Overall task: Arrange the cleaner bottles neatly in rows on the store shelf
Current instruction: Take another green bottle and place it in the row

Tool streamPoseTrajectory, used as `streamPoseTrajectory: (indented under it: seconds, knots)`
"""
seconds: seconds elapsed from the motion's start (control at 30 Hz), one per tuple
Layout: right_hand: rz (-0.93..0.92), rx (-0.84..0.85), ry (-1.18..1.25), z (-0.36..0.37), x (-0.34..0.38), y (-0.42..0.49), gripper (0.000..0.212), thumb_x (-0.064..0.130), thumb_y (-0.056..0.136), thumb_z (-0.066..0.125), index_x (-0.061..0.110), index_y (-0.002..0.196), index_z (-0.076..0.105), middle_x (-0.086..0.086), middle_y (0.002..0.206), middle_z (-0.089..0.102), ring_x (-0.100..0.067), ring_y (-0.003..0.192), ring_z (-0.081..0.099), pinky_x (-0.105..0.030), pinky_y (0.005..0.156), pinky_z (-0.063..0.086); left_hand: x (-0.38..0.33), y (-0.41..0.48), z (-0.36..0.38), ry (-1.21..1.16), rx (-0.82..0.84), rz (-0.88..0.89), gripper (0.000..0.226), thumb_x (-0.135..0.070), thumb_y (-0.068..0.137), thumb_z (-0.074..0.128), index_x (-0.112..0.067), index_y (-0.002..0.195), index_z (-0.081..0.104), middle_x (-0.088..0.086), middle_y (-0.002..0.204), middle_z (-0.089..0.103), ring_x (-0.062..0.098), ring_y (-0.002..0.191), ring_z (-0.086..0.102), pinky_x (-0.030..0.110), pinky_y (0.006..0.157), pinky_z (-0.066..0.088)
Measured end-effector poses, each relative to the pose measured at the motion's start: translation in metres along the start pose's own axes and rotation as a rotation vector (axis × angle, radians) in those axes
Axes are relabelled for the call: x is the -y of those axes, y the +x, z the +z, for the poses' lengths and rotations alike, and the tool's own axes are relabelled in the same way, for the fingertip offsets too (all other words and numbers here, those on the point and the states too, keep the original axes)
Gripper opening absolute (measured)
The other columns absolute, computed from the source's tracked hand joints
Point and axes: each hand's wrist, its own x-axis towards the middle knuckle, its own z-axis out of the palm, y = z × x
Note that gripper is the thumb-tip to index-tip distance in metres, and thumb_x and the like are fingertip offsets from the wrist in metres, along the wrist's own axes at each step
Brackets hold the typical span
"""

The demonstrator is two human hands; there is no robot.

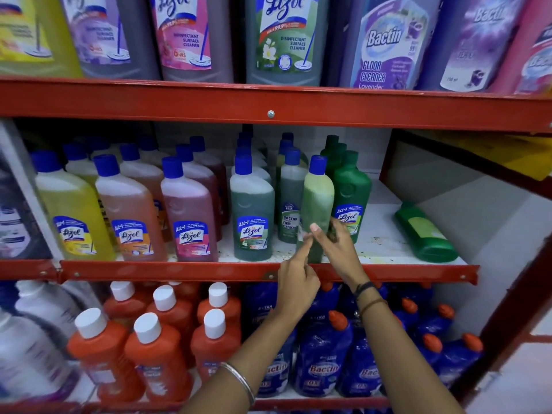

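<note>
On the middle shelf (388, 243) stand rows of blue-capped cleaner bottles: yellow (71, 210), orange (128, 210), pink (188, 213) and dark green (252, 210). A pale green bottle with a blue cap (318, 192) stands upright at the shelf's front edge. My left hand (295, 279) pinches its lower part from the left, and my right hand (334, 246) grips it from the right. Behind it stand solid green bottles (352, 186). One green bottle (424, 231) lies on its side at the right of the shelf.
The red shelf rail (179, 271) runs along the front edge. Large bottles fill the top shelf (283, 40). Below are orange bottles with white caps (155, 354) and blue bottles with orange caps (322, 369). A red upright (507, 324) bounds the right side.
</note>
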Motion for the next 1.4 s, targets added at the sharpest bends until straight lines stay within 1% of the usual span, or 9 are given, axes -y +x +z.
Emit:
streamPoseTrajectory:
  seconds: [0.1, 0.2, 0.33, 0.5, 0.7, 0.97, 1.13, 1.3, 1.4]
  knots:
    - [0.031, -0.024, 0.106, -0.001, -0.005, 0.005, 0.036, 0.037, 0.087, 0.061, 0.017, 0.117, 0.057, -0.006, 0.114, 0.068, -0.020, 0.106, 0.065, -0.031, 0.091, 0.054, -0.008, -0.005, 0.000, -0.062, 0.066, 0.050, 0.065, 0.013, 0.078, 0.035, -0.016, 0.135, 0.047, 0.006, 0.121, 0.065, 0.007, 0.107, 0.061, 0.013, 0.089, 0.048]
    - [0.053, -0.017, 0.147, -0.002, -0.005, 0.003, 0.040, 0.027, 0.091, 0.057, 0.010, 0.125, 0.045, 0.000, 0.113, 0.065, -0.010, 0.103, 0.063, -0.014, 0.080, 0.053, -0.010, 0.000, -0.001, -0.096, -0.111, 0.105, 0.058, 0.016, 0.076, 0.034, -0.015, 0.120, 0.055, 0.001, 0.121, 0.059, 0.005, 0.112, 0.055, 0.023, 0.098, 0.046]
    - [0.020, -0.160, -0.013, 0.001, -0.011, -0.009, 0.032, 0.030, 0.091, 0.057, 0.011, 0.116, 0.053, 0.003, 0.103, 0.063, -0.013, 0.096, 0.061, -0.002, 0.072, 0.045, -0.005, 0.023, -0.003, 0.011, -0.126, -0.133, 0.067, 0.012, 0.078, 0.037, -0.011, 0.140, 0.029, 0.009, 0.146, 0.028, 0.021, 0.135, 0.033, 0.029, 0.111, 0.032]
    - [0.011, -0.288, -0.157, 0.007, -0.012, -0.021, 0.035, 0.026, 0.093, 0.056, 0.000, 0.116, 0.060, -0.003, 0.086, 0.060, -0.018, 0.080, 0.060, -0.021, 0.072, 0.051, 0.002, 0.032, -0.004, 0.107, 0.040, -0.220, 0.077, 0.003, 0.070, 0.038, -0.017, 0.143, 0.025, 0.015, 0.133, 0.053, 0.032, 0.117, 0.053, 0.043, 0.098, 0.046]
    - [0.002, -0.173, -0.186, 0.012, -0.009, -0.001, 0.033, 0.023, 0.096, 0.049, 0.003, 0.121, 0.056, -0.013, 0.108, 0.066, -0.024, 0.097, 0.064, -0.033, 0.082, 0.053, 0.002, 0.033, -0.008, 0.091, 0.043, -0.233, 0.083, 0.002, 0.073, 0.041, -0.020, 0.147, 0.010, 0.014, 0.146, 0.040, 0.030, 0.126, 0.047, 0.045, 0.104, 0.042]
    - [-0.027, -0.073, -0.198, 0.004, -0.012, 0.002, 0.038, 0.021, 0.095, 0.052, 0.004, 0.128, 0.051, -0.012, 0.115, 0.066, -0.013, 0.096, 0.059, -0.008, 0.071, 0.046, -0.002, 0.025, -0.001, 0.107, 0.004, -0.176, 0.077, 0.005, 0.080, 0.043, -0.008, 0.147, 0.007, 0.011, 0.158, 0.011, 0.022, 0.145, 0.014, 0.030, 0.119, 0.016]
    - [-0.102, -0.215, -0.179, -0.056, -0.008, -0.005, 0.025, 0.020, 0.091, 0.058, 0.010, 0.114, 0.059, 0.000, 0.097, 0.065, -0.002, 0.081, 0.061, -0.004, 0.068, 0.046, -0.026, 0.008, 0.030, 0.169, -0.296, 0.216, 0.044, -0.002, 0.076, 0.046, -0.009, 0.119, 0.046, 0.009, 0.126, 0.044, 0.020, 0.120, 0.039, 0.029, 0.104, 0.032]
    - [-0.055, -0.458, -0.369, -0.146, -0.018, 0.009, 0.020, 0.015, 0.090, 0.057, 0.003, 0.105, 0.063, -0.014, 0.097, 0.069, -0.021, 0.084, 0.062, -0.004, 0.067, 0.043, -0.064, 0.038, 0.102, -0.013, 0.013, 0.248, 0.025, -0.005, 0.083, 0.045, -0.008, 0.107, 0.051, 0.008, 0.109, 0.053, 0.021, 0.098, 0.054, 0.029, 0.087, 0.045]
    - [0.137, -0.452, -0.532, -0.192, -0.041, 0.030, 0.034, 0.019, 0.085, 0.058, 0.000, 0.112, 0.060, -0.024, 0.111, 0.067, -0.037, 0.103, 0.063, -0.036, 0.089, 0.050, -0.080, 0.069, 0.159, -0.040, 0.174, 0.033, 0.027, -0.006, 0.086, 0.049, -0.001, 0.112, 0.049, 0.018, 0.118, 0.052, 0.031, 0.108, 0.054, 0.032, 0.092, 0.041]
